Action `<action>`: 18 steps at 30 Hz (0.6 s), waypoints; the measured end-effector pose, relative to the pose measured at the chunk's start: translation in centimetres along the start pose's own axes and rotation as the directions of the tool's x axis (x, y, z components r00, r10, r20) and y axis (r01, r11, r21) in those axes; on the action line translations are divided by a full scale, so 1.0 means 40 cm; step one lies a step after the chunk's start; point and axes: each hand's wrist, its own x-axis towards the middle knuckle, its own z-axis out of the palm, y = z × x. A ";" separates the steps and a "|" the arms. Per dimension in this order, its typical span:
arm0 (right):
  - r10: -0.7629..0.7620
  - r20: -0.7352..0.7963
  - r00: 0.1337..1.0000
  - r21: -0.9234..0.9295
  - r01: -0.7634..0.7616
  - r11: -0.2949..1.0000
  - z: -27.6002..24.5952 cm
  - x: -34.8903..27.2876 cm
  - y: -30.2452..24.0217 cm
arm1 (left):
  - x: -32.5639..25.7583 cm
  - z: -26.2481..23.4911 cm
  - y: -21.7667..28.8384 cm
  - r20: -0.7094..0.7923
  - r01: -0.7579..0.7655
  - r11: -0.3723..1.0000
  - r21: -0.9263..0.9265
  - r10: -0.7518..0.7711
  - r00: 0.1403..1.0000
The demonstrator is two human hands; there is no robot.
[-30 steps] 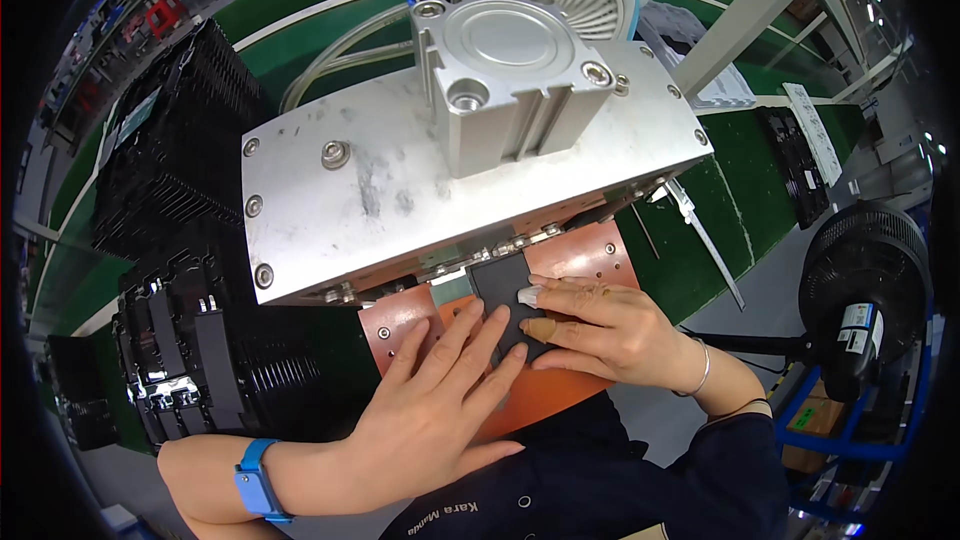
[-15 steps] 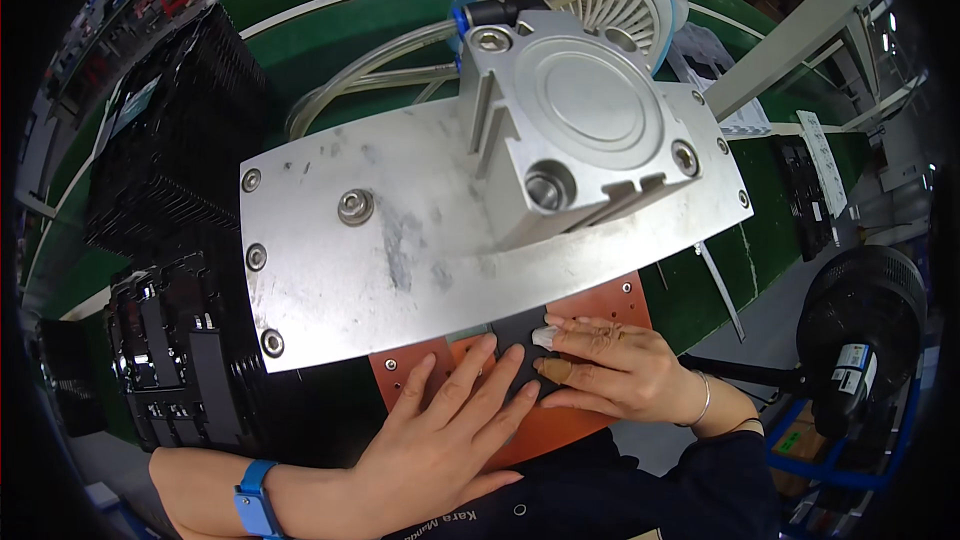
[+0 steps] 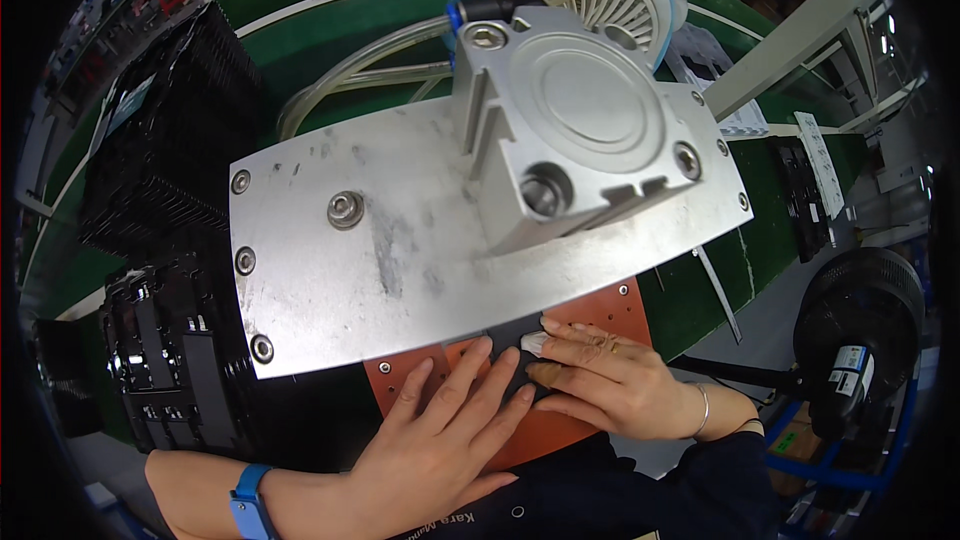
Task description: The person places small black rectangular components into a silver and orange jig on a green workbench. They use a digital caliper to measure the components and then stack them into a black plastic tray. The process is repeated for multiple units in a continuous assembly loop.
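Grip spread wide, the left hand is resting on a dark strip lying on an orange plate, seemingly steadying it; the right hand is touching it, fingers bunched, any pinch unclear.

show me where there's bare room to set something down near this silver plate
Right: bare green bench between the silver plate, slim metal tool and far-right black pieces. Behind: a green strip between the black stack and clear tubes. Crowded: the orange plate under the left hand and right hand; lower left, filled by black parts.
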 end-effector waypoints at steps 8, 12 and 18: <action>0.495 0.246 0.834 0.947 -0.315 0.060 -0.018 -0.011 -0.029 | -0.005 0.007 -0.013 -0.054 -0.043 0.997 -0.069 0.039 0.998; 0.560 0.290 0.776 0.901 -0.419 0.113 -0.050 0.036 -0.013 | -0.009 0.007 -0.001 -0.126 -0.084 0.995 -0.052 0.077 0.989; 0.537 0.156 0.829 0.854 -0.386 0.348 -0.029 0.011 0.004 | -0.001 -0.037 -0.012 -0.231 0.045 0.868 -0.494 -0.181 0.956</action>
